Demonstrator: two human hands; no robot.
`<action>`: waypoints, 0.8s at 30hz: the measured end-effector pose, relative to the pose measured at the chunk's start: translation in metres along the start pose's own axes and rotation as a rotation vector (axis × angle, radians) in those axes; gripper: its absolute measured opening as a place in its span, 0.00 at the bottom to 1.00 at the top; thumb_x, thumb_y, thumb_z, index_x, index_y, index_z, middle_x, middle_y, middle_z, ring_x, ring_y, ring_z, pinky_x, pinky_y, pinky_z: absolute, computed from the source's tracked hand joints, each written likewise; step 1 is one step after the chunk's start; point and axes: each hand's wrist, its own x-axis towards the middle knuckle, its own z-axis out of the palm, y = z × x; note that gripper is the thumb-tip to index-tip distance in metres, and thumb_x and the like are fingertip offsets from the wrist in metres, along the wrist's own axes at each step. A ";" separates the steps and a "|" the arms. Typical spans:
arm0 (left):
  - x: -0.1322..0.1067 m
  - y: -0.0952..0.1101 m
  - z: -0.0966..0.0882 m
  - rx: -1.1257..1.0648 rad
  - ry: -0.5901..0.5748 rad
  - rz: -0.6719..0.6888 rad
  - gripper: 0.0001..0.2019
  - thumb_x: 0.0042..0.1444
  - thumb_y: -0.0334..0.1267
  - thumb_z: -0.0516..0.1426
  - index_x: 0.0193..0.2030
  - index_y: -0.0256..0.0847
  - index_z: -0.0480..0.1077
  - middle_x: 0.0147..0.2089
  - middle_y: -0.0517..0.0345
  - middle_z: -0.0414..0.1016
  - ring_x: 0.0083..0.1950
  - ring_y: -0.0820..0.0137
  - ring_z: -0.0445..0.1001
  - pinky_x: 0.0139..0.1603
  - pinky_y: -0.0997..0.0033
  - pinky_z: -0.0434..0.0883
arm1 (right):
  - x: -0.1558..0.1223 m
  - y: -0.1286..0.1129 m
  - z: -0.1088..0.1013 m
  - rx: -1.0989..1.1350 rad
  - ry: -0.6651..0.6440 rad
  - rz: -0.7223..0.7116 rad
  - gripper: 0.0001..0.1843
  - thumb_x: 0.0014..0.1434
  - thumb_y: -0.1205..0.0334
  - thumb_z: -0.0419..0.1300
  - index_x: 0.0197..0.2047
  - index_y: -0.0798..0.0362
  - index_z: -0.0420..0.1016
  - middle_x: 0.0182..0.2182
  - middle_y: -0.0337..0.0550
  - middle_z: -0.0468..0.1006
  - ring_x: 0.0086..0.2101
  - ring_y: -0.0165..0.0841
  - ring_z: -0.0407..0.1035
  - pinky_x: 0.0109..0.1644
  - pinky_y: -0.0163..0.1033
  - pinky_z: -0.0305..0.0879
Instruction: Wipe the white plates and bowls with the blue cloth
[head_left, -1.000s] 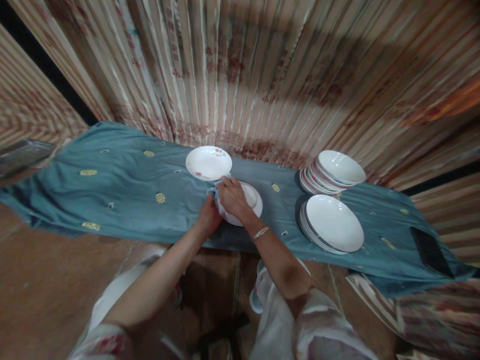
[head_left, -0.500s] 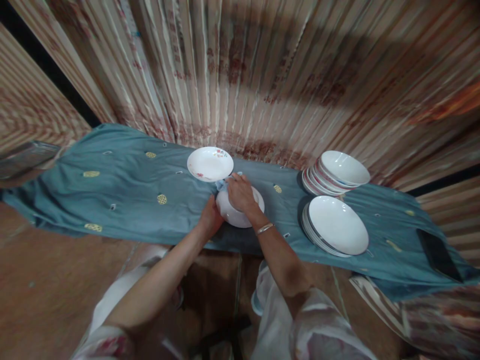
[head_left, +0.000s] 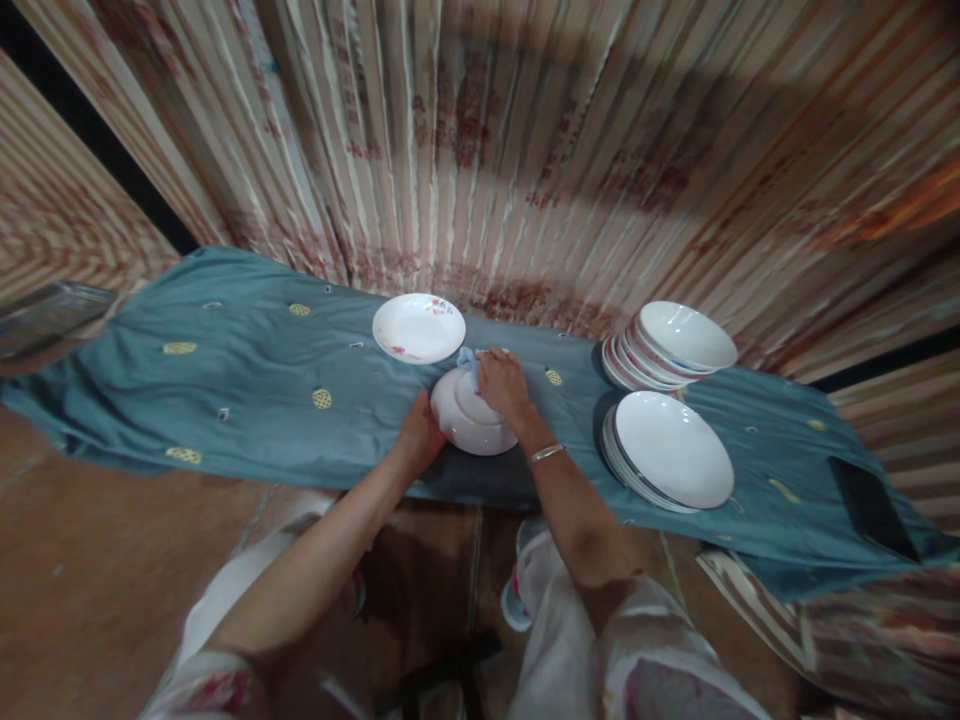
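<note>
A white plate (head_left: 466,425) lies bottom side up near the front edge of the cloth-covered table, its foot ring showing. My left hand (head_left: 422,432) grips the plate's left rim, with the thumb along the edge. On the plate's far right side my right hand (head_left: 504,384) presses a pale blue cloth (head_left: 468,361) against the underside. The fingers are closed over the cloth, and part of it sticks out to the left. Just behind, a white plate with a flower pattern (head_left: 418,328) lies face up, touched by neither hand.
To the right stand a stack of bowls (head_left: 686,338) and, nearer me, a stack of plates (head_left: 673,450). A dark phone (head_left: 872,508) rests near the right end of the teal tablecloth (head_left: 255,400). Behind the table hangs a pleated curtain (head_left: 480,150).
My right hand has slid with the cloth to the right across the plate's underside, uncovering the foot ring. My left hand keeps its hold on the rim.
</note>
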 end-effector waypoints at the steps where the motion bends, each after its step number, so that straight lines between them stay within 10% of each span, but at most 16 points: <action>1: -0.001 0.000 0.001 -0.002 0.005 -0.005 0.25 0.71 0.41 0.42 0.65 0.30 0.66 0.59 0.44 0.78 0.70 0.58 0.66 0.71 0.60 0.61 | -0.001 0.001 -0.001 -0.002 -0.003 0.005 0.16 0.70 0.68 0.49 0.56 0.60 0.72 0.49 0.57 0.76 0.50 0.38 0.68 0.59 0.44 0.58; 24: -0.001 0.002 0.003 0.051 0.045 -0.016 0.24 0.71 0.40 0.41 0.63 0.32 0.69 0.51 0.45 0.82 0.65 0.57 0.71 0.69 0.57 0.63 | -0.030 0.025 -0.010 -0.216 -0.099 0.017 0.18 0.70 0.71 0.44 0.48 0.62 0.75 0.46 0.62 0.78 0.47 0.42 0.73 0.53 0.45 0.65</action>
